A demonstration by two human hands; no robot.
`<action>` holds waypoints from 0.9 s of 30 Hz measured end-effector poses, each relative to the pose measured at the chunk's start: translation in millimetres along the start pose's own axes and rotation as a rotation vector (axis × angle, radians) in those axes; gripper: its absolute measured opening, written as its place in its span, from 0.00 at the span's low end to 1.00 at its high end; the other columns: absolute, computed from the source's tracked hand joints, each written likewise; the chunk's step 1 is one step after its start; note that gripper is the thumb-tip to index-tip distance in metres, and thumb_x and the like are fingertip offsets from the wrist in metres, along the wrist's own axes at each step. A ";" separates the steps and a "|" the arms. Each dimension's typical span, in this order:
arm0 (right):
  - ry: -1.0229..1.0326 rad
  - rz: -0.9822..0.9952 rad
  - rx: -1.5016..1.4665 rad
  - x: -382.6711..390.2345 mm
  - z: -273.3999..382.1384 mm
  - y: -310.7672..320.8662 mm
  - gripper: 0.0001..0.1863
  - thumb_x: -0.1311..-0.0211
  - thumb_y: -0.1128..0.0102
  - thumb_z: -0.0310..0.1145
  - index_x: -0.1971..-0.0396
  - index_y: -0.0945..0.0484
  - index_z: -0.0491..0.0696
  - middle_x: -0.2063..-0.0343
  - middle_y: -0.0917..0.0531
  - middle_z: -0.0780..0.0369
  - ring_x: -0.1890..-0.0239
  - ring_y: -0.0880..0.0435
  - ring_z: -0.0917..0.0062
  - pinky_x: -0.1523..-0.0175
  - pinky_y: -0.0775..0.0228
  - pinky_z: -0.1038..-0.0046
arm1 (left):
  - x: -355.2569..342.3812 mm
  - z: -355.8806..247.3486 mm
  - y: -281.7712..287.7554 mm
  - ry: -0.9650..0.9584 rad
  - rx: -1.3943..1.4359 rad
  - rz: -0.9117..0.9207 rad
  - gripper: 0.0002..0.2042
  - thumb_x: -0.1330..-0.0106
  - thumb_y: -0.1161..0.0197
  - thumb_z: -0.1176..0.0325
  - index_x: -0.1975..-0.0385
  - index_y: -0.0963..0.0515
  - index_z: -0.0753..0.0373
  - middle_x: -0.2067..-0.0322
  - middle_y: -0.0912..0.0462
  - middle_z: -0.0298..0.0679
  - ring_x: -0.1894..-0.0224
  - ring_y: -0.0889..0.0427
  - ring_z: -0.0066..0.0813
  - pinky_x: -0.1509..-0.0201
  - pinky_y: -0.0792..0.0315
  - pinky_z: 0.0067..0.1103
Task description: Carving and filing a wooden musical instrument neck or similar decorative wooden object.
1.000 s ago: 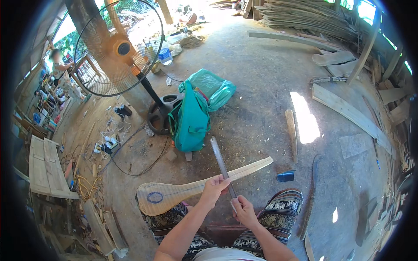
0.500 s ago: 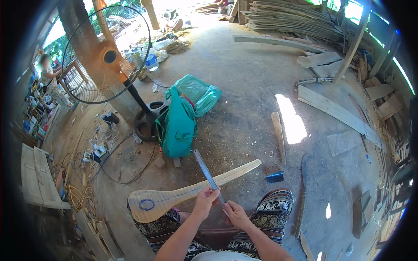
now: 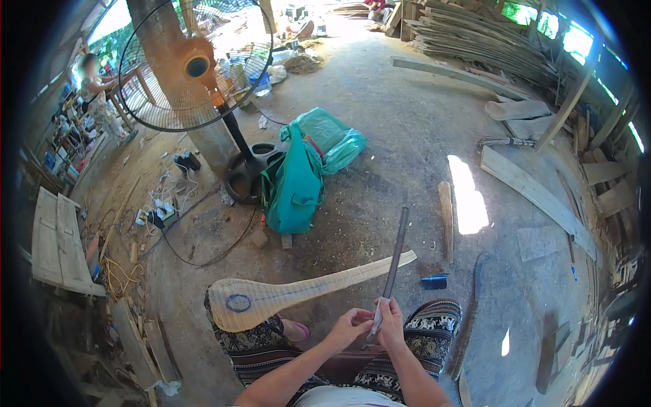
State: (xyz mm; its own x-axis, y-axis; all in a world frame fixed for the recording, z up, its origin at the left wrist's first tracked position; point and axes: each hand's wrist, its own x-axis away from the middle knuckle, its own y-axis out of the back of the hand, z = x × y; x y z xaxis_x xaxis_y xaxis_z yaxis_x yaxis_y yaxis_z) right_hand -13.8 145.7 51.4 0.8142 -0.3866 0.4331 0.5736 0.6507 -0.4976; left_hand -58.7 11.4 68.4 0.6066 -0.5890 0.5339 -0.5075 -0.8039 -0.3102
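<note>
A long, narrow metal ruler (image 3: 395, 258) stands tilted up and away in front of me, its face dark in this light. My right hand (image 3: 389, 327) is closed round its lower part. Beside it, my left hand (image 3: 351, 329) has its fingers bent in a pinch at the ruler's lower end; the fingertips are partly hidden. Behind the ruler lies a paddle-shaped piece of pale wood (image 3: 271, 303), its wide end by my left knee and its narrow end pointing right. A blue oval and a lengthwise line are drawn on it. The ruler crosses in front of its narrow end.
A green bag (image 3: 295, 193) sits ahead by a standing fan (image 3: 198, 66). To the right lie a wooden stick (image 3: 445, 220), a small blue object (image 3: 434, 281) and a long board (image 3: 536, 197). Cables and a power strip (image 3: 159, 214) are at left. A person (image 3: 98, 91) stands far left.
The ruler has swung from leaning left to leaning slightly right, moving rightward. My right hand now grips it higher, and my left has slid to its lower end. The view has shifted a little.
</note>
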 end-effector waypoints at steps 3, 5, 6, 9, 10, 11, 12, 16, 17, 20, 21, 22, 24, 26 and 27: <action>0.039 -0.065 -0.076 -7.6 -10.0 7.2 0.09 0.28 0.50 0.38 0.63 0.26 0.48 0.78 0.27 0.69 0.76 0.26 0.86 0.72 0.32 0.81 | -5.2 10.8 -7.2 -0.044 -0.088 -0.020 0.17 0.37 0.34 0.65 0.52 0.28 0.63 0.66 0.20 0.36 0.66 0.20 0.22 0.64 0.25 0.20; 0.028 -0.087 -0.067 -8.5 -13.7 8.6 0.09 0.28 0.50 0.38 0.63 0.26 0.48 0.78 0.27 0.69 0.76 0.27 0.85 0.71 0.32 0.81 | -4.0 9.2 -11.3 -0.050 -0.090 -0.083 0.15 0.38 0.33 0.66 0.55 0.27 0.62 0.67 0.21 0.35 0.67 0.22 0.20 0.63 0.25 0.19; 0.022 -0.111 -0.068 -7.8 -15.1 7.9 0.09 0.28 0.50 0.38 0.63 0.26 0.48 0.77 0.26 0.68 0.76 0.27 0.85 0.71 0.33 0.81 | -4.6 12.6 -12.5 -0.052 -0.074 -0.096 0.15 0.38 0.33 0.66 0.55 0.27 0.62 0.67 0.21 0.35 0.67 0.22 0.20 0.63 0.25 0.19; 0.006 -0.126 -0.055 -5.0 -17.1 5.1 0.10 0.28 0.49 0.38 0.63 0.26 0.47 0.74 0.26 0.68 0.75 0.28 0.84 0.69 0.33 0.81 | -5.1 17.9 -14.8 -0.083 -0.218 -0.188 0.13 0.39 0.33 0.67 0.58 0.26 0.63 0.69 0.19 0.38 0.67 0.19 0.25 0.62 0.24 0.23; 0.044 -0.175 -0.035 -5.3 -17.7 5.4 0.09 0.29 0.48 0.37 0.63 0.25 0.47 0.73 0.25 0.68 0.73 0.27 0.85 0.68 0.32 0.81 | -2.5 14.4 -18.3 -0.148 -0.291 -0.207 0.12 0.39 0.33 0.68 0.60 0.25 0.64 0.69 0.18 0.40 0.66 0.18 0.28 0.61 0.24 0.25; 0.030 -0.158 -0.017 -3.8 -17.2 2.0 0.09 0.29 0.48 0.37 0.63 0.25 0.47 0.73 0.25 0.68 0.73 0.27 0.85 0.68 0.32 0.81 | 0.8 11.7 -20.1 -0.210 -0.362 -0.236 0.11 0.40 0.33 0.69 0.62 0.25 0.64 0.69 0.17 0.42 0.65 0.17 0.31 0.60 0.24 0.27; 0.010 -0.149 -0.036 -1.3 -15.8 -0.9 0.10 0.29 0.48 0.38 0.63 0.25 0.47 0.73 0.25 0.67 0.72 0.27 0.84 0.68 0.31 0.80 | 1.6 11.4 -22.1 -0.215 -0.349 -0.261 0.08 0.41 0.34 0.71 0.65 0.24 0.65 0.68 0.16 0.45 0.64 0.15 0.34 0.59 0.24 0.29; 0.012 -0.078 0.024 -2.2 -18.5 -3.8 0.12 0.29 0.49 0.40 0.61 0.27 0.46 0.73 0.25 0.66 0.72 0.25 0.83 0.68 0.29 0.81 | 4.0 11.9 -17.1 -0.206 -0.249 -0.286 0.08 0.43 0.33 0.72 0.65 0.24 0.64 0.70 0.16 0.43 0.66 0.16 0.33 0.61 0.24 0.28; 0.054 -0.053 0.086 -2.0 -19.1 -7.9 0.12 0.28 0.49 0.41 0.60 0.27 0.46 0.74 0.25 0.66 0.73 0.25 0.83 0.68 0.29 0.81 | 4.1 13.3 -16.0 -0.204 -0.232 -0.303 0.08 0.43 0.33 0.72 0.65 0.24 0.64 0.70 0.16 0.43 0.66 0.16 0.33 0.61 0.24 0.28; 0.022 -0.013 0.151 -3.5 -20.0 -15.7 0.13 0.28 0.50 0.42 0.58 0.30 0.46 0.74 0.25 0.65 0.75 0.24 0.81 0.72 0.27 0.79 | 2.0 17.4 -12.3 -0.214 -0.210 -0.341 0.07 0.43 0.35 0.73 0.66 0.24 0.64 0.71 0.17 0.44 0.67 0.16 0.36 0.60 0.23 0.30; 0.009 0.007 0.148 -5.1 -20.2 -16.9 0.14 0.28 0.50 0.42 0.58 0.30 0.46 0.74 0.25 0.65 0.76 0.24 0.81 0.73 0.27 0.78 | 0.8 18.0 -9.1 -0.209 -0.209 -0.299 0.09 0.44 0.34 0.73 0.64 0.24 0.65 0.69 0.16 0.43 0.65 0.16 0.33 0.59 0.24 0.28; -0.004 0.018 0.155 -8.1 -17.9 -16.1 0.14 0.28 0.50 0.42 0.58 0.30 0.46 0.74 0.25 0.65 0.76 0.24 0.81 0.73 0.27 0.78 | -1.4 17.9 -7.4 -0.205 -0.209 -0.255 0.11 0.44 0.34 0.74 0.62 0.24 0.66 0.67 0.16 0.42 0.63 0.16 0.30 0.58 0.24 0.26; -0.084 -0.093 0.086 -15.8 -12.3 -12.7 0.12 0.28 0.50 0.41 0.58 0.30 0.47 0.74 0.24 0.65 0.76 0.23 0.79 0.74 0.26 0.75 | -2.5 19.0 -8.0 -0.262 -0.128 -0.242 0.12 0.45 0.35 0.74 0.60 0.25 0.64 0.66 0.17 0.42 0.63 0.17 0.32 0.57 0.24 0.27; -0.140 -0.132 0.058 -25.4 -10.5 -8.5 0.12 0.28 0.50 0.41 0.58 0.30 0.48 0.74 0.24 0.65 0.77 0.23 0.78 0.74 0.26 0.73 | -10.1 26.5 -12.0 -0.326 -0.053 -0.231 0.13 0.45 0.36 0.75 0.59 0.25 0.63 0.66 0.17 0.43 0.62 0.17 0.34 0.56 0.24 0.29; -0.166 -0.156 0.012 -28.8 -10.5 -5.0 0.11 0.29 0.50 0.40 0.58 0.30 0.48 0.74 0.24 0.65 0.75 0.23 0.77 0.72 0.26 0.72 | -15.6 32.8 -15.3 -0.426 -0.053 -0.246 0.14 0.46 0.36 0.75 0.59 0.25 0.63 0.65 0.18 0.45 0.61 0.17 0.37 0.56 0.25 0.29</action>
State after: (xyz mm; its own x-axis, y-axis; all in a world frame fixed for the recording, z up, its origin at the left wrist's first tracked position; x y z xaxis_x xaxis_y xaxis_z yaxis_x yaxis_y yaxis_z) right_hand -39.2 146.7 33.5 0.6893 -0.3709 0.6223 0.6895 0.5995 -0.4064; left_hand -40.3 30.1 39.0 0.9030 -0.3725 0.2139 -0.3413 -0.9246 -0.1691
